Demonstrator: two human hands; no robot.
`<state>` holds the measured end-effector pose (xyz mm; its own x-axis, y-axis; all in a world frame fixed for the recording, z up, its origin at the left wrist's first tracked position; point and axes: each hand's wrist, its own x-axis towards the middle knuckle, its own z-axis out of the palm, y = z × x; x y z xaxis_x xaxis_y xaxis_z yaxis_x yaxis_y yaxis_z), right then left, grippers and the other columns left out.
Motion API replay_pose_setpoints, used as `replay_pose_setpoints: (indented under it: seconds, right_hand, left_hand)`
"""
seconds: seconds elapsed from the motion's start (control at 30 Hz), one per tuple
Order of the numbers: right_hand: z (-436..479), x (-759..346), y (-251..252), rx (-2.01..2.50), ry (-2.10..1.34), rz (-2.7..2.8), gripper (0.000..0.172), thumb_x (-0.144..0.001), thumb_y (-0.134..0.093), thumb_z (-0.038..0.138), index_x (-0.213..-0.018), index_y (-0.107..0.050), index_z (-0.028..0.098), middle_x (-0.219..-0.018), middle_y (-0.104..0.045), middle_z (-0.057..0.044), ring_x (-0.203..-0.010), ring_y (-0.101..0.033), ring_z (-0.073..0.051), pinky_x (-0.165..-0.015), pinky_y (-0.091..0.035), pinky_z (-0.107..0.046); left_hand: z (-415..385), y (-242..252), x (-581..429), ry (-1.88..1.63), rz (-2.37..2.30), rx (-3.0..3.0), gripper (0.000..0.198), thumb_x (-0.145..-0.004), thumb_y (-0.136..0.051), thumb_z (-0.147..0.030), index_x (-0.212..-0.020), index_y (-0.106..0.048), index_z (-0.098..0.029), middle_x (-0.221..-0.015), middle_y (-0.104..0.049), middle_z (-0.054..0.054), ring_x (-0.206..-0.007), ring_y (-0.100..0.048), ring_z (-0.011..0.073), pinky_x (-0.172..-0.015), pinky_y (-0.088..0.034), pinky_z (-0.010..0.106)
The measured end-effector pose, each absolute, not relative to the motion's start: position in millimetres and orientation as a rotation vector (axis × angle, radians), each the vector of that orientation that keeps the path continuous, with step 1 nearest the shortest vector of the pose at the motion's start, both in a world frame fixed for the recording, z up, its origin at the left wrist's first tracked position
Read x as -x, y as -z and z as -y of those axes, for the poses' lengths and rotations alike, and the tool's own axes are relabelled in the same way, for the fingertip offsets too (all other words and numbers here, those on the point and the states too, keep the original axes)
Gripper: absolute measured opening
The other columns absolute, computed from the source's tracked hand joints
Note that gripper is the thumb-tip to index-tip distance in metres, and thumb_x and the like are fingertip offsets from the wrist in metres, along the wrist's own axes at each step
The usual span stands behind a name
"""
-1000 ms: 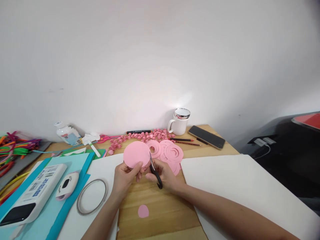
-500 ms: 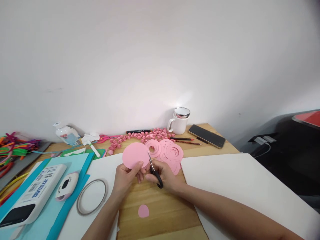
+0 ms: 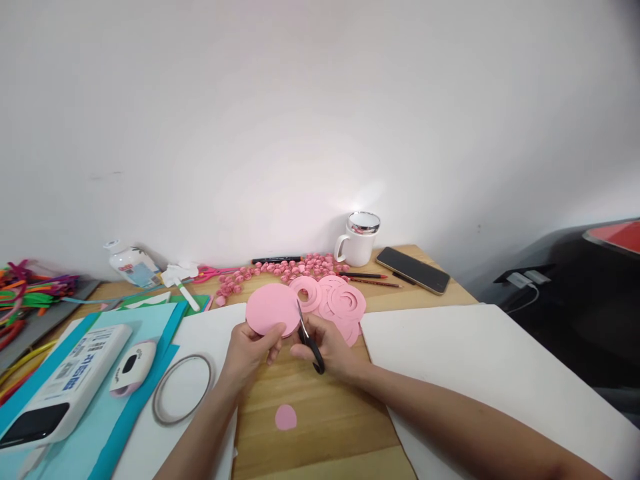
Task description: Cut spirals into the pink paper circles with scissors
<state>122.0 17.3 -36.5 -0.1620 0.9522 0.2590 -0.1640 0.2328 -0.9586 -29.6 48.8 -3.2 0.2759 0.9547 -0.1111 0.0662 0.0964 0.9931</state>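
Observation:
Between thumb and fingers, my left hand [image 3: 253,348] pinches the lower edge of a pink paper circle [image 3: 270,308]. My right hand [image 3: 327,348] is closed on black-handled scissors [image 3: 311,343], whose blades point up and meet the circle's right edge. Whether the blades have cut into the paper is hard to make out. Behind my right hand lies a heap of pink paper spirals [image 3: 345,302]. A small pink paper disc [image 3: 285,417] with one flat side rests on the wood nearer to me.
Pink rolled paper pieces [image 3: 300,268] lie along the wall beside a white mug [image 3: 359,240], pencils and a phone [image 3: 413,270]. White boards [image 3: 450,353] flank my hands. At left are a tape ring [image 3: 159,400], blue paper, a power bank [image 3: 65,383], a bottle [image 3: 133,263] and pipe cleaners [image 3: 37,290].
The pink circle has tilted and turned slightly in my left hand. The scissors stay at its right edge, with their handles a little closer together. The view has shifted slightly.

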Motion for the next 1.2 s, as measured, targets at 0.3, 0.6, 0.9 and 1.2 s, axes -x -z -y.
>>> replay_pose_setpoints:
  seconds: [0.3,0.6,0.9,1.2]
  right_hand:
    - [-17.4,-124.6,42.1,0.829,-1.191,1.377,0.034,-0.067,-0.069,0.046,-0.073,-0.052,0.017,-0.060,-0.046,0.004,-0.053,-0.041,-0.009,-0.049,-0.034,-0.021]
    - [-16.8,-124.5,43.3,0.783,-1.303,1.316,0.037,-0.064,-0.072,0.045,-0.076,-0.051,0.017,-0.062,-0.048,0.004,-0.055,-0.043,-0.010,-0.056,-0.039,-0.025]
    - [-17.2,-122.4,32.5,0.845,-1.254,1.305,0.040,-0.061,-0.071,0.049,-0.069,-0.047,0.018,-0.063,-0.044,0.004,-0.053,-0.038,-0.009,-0.054,-0.037,-0.023]
    - [-18.2,-121.0,34.4,0.815,-1.284,1.322,0.039,-0.064,-0.069,0.051,-0.075,-0.051,0.018,-0.063,-0.046,0.004,-0.054,-0.036,-0.009,-0.054,-0.036,-0.023]
  left_hand:
    - [-48.9,1.6,27.1,-0.893,-1.055,-1.242,0.036,-0.063,-0.069,-0.032,-0.038,-0.051,-0.013,-0.032,-0.045,-0.004,-0.033,-0.036,0.0038,-0.037,-0.026,0.017]
    - [-46.6,9.2,21.4,-0.916,-1.005,-1.222,0.028,-0.066,-0.069,-0.031,-0.047,-0.058,-0.012,-0.041,-0.054,-0.002,-0.034,-0.042,0.0064,-0.036,-0.030,0.019]
    - [-49.3,7.7,25.6,-0.883,-1.047,-1.282,0.033,-0.065,-0.068,-0.029,-0.040,-0.052,-0.013,-0.034,-0.047,-0.003,-0.033,-0.038,0.0055,-0.036,-0.027,0.019]
    - [-49.4,6.4,27.6,-0.879,-1.068,-1.266,0.032,-0.063,-0.069,-0.033,-0.043,-0.054,-0.013,-0.038,-0.049,-0.002,-0.034,-0.037,0.0051,-0.035,-0.027,0.019]
